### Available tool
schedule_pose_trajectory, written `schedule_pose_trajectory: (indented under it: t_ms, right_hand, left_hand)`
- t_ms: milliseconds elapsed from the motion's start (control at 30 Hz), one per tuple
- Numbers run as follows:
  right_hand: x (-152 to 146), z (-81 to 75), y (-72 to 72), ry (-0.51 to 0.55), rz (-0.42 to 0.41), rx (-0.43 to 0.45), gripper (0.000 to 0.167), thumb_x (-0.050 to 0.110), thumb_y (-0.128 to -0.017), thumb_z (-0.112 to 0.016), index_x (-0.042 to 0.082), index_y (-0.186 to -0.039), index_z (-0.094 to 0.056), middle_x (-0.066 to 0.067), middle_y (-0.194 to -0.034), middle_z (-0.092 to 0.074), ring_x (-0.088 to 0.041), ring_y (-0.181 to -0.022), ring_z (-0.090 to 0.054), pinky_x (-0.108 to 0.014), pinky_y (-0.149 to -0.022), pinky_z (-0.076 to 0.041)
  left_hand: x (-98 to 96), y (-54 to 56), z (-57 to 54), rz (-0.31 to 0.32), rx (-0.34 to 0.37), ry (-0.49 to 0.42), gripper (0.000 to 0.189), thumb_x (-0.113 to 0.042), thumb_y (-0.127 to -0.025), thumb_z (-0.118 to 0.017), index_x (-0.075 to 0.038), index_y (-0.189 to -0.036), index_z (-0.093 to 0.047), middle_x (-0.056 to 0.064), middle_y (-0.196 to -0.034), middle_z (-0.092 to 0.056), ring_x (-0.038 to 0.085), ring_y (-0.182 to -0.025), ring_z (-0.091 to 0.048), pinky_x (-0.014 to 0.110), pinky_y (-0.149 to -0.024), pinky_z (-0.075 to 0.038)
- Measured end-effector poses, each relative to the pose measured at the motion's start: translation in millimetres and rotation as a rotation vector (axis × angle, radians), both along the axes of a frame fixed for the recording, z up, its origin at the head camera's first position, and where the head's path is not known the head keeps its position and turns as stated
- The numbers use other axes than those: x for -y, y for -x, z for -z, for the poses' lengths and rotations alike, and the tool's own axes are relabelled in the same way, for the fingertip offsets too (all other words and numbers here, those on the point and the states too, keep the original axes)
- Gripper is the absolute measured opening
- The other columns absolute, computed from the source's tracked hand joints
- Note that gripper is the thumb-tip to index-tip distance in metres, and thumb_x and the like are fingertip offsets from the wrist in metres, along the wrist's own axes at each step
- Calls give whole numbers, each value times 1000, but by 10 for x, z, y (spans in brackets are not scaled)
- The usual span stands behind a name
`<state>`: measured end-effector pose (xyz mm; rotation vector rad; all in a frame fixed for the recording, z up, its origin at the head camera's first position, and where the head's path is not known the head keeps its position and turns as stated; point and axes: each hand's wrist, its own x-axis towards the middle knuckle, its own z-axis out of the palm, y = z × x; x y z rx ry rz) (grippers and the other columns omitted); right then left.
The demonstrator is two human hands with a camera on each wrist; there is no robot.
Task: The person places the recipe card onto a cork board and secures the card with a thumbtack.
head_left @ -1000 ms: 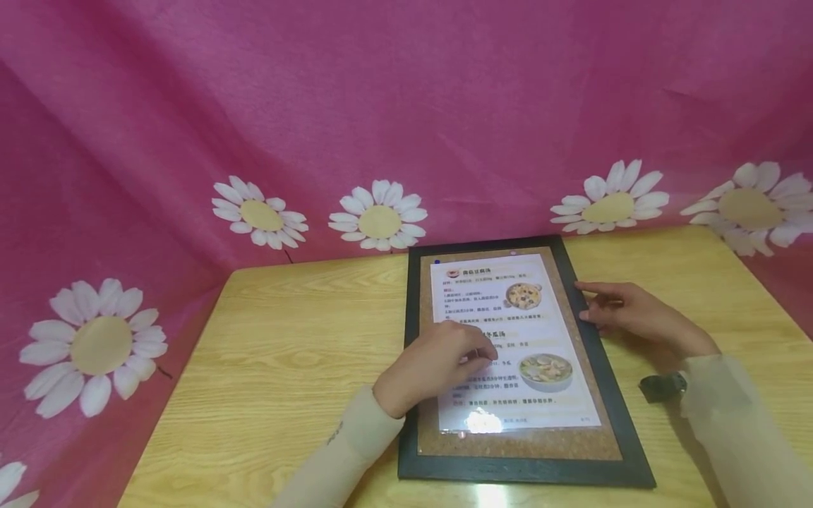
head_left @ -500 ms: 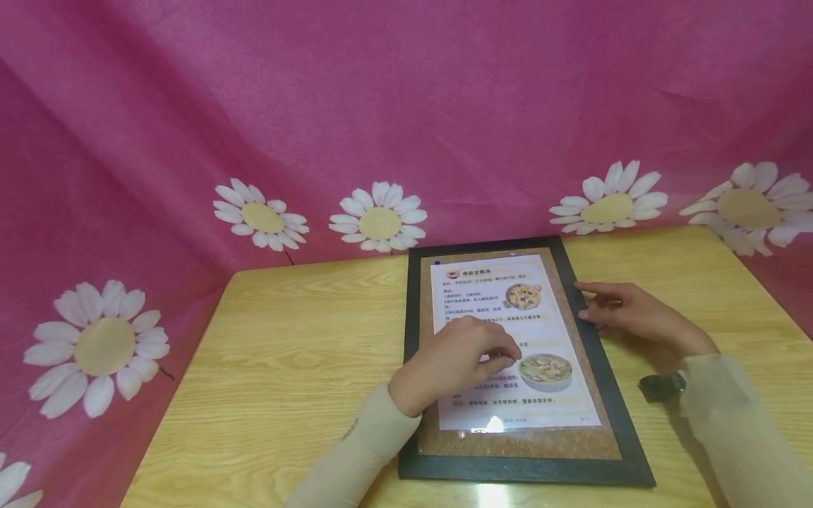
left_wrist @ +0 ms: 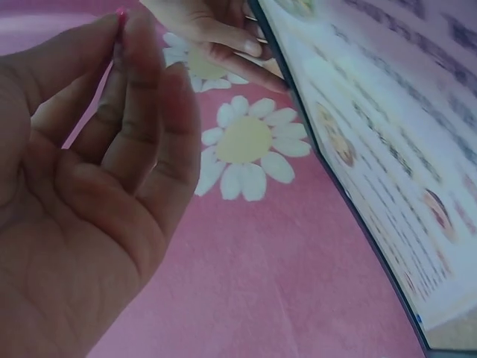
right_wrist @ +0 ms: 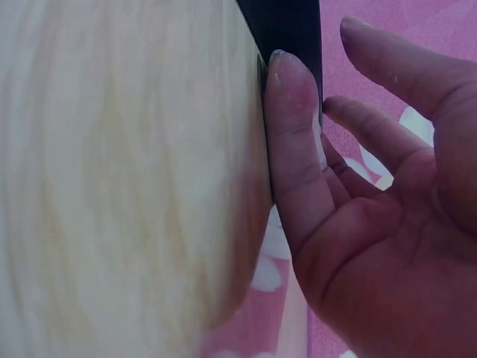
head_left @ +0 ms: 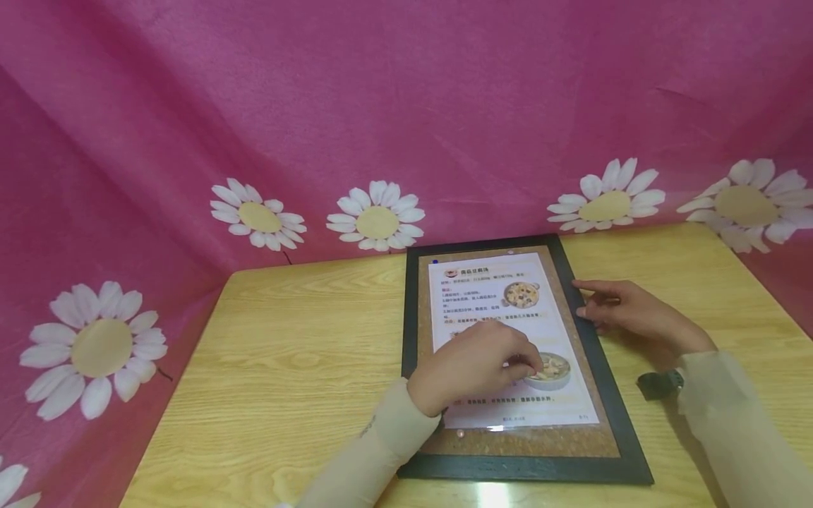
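Observation:
A black-framed corkboard [head_left: 521, 446] lies on the table with a printed recipe sheet [head_left: 489, 282] on it. Over the sheet's lower half, my left hand [head_left: 473, 363] pinches a small red push pin [left_wrist: 121, 13] between thumb and fingertips. Most of the pin is hidden by the fingers. A blue push pin [head_left: 435, 262] sits at the sheet's upper left corner, and a pale pin [head_left: 460, 434] is in the cork just below its bottom edge. My right hand [head_left: 641, 314] rests its fingertips on the board's right edge, fingers fairly straight.
The wooden table [head_left: 286, 374] extends left and right of the board. Behind it hangs a pink cloth [head_left: 394, 92] printed with large daisies. A dark wrist device [head_left: 659, 385] is strapped below the right hand.
My left hand has slid to the right across the sheet, from its left part to the lower bowl picture. The right hand and the board have stayed in place.

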<state>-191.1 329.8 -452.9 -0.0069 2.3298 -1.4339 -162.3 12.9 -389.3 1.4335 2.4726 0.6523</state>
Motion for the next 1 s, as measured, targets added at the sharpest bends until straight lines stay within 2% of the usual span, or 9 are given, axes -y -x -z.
schedule_pose_trajectory:
  t_ms: [200,333,567,667,800,1000]
  right_hand:
    - [9,-10,-46,24,36,42,81,39,-97,-73,19,-164,-32,-10,-116,-57,-15,-103,-56,-27,-87,-56]
    - [14,-8,-37,10,13,16,80,36,-98,-72,15,-164,-32,-9,-114,-57,-14,-101,-56,-27,-85,-57]
    - [6,-20,6,-16,5,5,77,33,-98,-72,14,-163,-34,-9,-112,-57,-14,-98,-56,-27,-83,-58]
    - [1,-24,-4,1,12,5,75,31,-99,-72,13,-163,-35,-9,-111,-57,-14,-97,-56,-28,-82,-58]
    - [8,-24,-40,50,40,46,76,34,-99,-71,18,-164,-33,-9,-112,-57,-16,-102,-55,-28,-87,-56]
    - [21,-20,-45,45,44,46,77,37,-99,-71,19,-164,-33,-12,-119,-56,-19,-106,-55,-28,-90,-56]
  left_hand:
    - [-118,-36,-59,56,41,40,12,-18,-99,-72,-20,-105,-82,-16,-94,-75,-9,-78,-57,5,-77,-44]
    - [-198,-54,-73,72,61,116,11,-17,-98,-73,-21,-102,-82,-16,-89,-72,-6,-73,-55,7,-71,-43]
    - [-356,-94,-79,94,88,235,12,-16,-96,-75,-25,-95,-82,-18,-93,-72,-6,-82,-58,8,-76,-44]
    - [-422,-115,-68,81,109,263,12,-16,-95,-76,-27,-92,-82,-20,-94,-72,-7,-84,-58,8,-77,-44]
    - [-507,-144,-47,64,147,296,14,-15,-94,-77,-28,-89,-80,-22,-92,-71,-6,-85,-57,9,-77,-43]
    - [-597,-167,-5,34,142,356,17,-16,-92,-78,-31,-84,-79,-24,-85,-68,-4,-85,-56,11,-76,-42]
